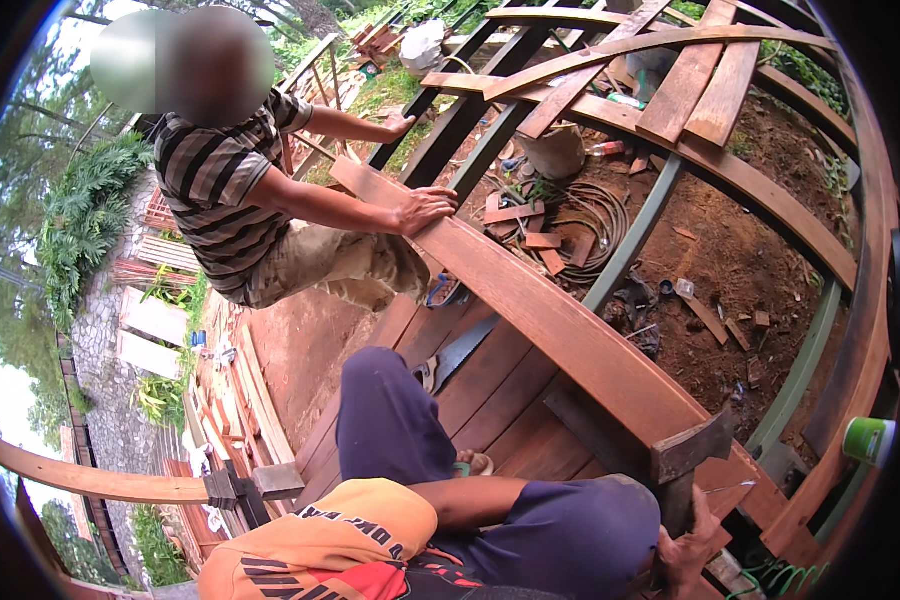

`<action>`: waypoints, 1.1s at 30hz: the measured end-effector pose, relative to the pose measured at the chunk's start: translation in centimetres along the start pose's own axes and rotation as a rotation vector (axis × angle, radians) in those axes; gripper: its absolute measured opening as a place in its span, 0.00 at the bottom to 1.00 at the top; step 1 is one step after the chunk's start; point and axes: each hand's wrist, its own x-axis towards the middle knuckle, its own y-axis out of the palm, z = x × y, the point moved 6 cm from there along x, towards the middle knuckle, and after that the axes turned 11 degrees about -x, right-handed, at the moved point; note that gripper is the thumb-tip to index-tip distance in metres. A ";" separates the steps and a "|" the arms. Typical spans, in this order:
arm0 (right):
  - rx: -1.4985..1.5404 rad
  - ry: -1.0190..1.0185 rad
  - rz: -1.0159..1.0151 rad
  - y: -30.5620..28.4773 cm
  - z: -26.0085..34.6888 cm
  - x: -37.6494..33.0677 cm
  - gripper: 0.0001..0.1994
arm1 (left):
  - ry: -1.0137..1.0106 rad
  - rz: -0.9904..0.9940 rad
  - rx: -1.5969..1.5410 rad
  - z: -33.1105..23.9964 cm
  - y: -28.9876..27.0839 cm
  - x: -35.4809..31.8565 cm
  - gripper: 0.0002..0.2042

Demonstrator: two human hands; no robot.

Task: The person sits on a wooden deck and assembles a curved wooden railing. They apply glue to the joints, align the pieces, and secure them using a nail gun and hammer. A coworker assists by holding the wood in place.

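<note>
**Fingers.** The only one of the wearer's hands in view, taken as the right hand [692, 548], sits at five o'clock. Its fingers [682, 560] are closed around the stem of a dark grey T-shaped wooden block [692, 447]. The left hand is not visible. A forearm runs behind the raised knee in blue trousers, and which arm it is cannot be told.

**Work piece.** The block stands against the near end of a long reddish-brown curved wooden plank [570, 330]. This plank runs from five o'clock up to eleven o'clock across a green steel frame [635, 232]. It is smooth, even in colour and unsplit. A thin metal nail [730, 487] lies just beside the block.

**Surroundings.** A co-worker's hand [425, 208] presses on the plank's far end at twelve o'clock. A handsaw [458, 352] lies on the laid decking at centre.

**Judgement.** The step appears to be seating the plank end. The next move calls for a steady hold at both ends and alignment with the neighbouring board.
</note>
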 end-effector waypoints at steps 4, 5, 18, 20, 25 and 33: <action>0.000 0.035 0.049 1.3 1.4 -0.4 0.31 | 0.127 0.174 0.140 -0.8 -1.4 0.0 0.18; 0.020 0.075 0.070 1.7 1.6 -0.5 0.30 | 0.163 0.215 0.182 -0.9 -1.7 -0.4 0.18; -0.281 0.536 -0.090 9.5 7.9 -13.1 0.25 | 0.683 -0.363 0.495 -20.0 -33.2 -17.7 0.14; -0.384 0.631 -0.191 11.4 10.0 -16.6 0.26 | 0.996 -0.621 0.898 -24.0 -36.1 -17.4 0.16; -0.643 0.849 -0.254 18.4 13.5 -22.8 0.30 | 0.606 -0.603 1.219 -20.3 -44.4 -11.3 0.29; -0.523 1.141 -0.467 31.3 16.0 -31.8 0.34 | 0.560 -0.552 1.260 -19.5 -41.9 -12.3 0.44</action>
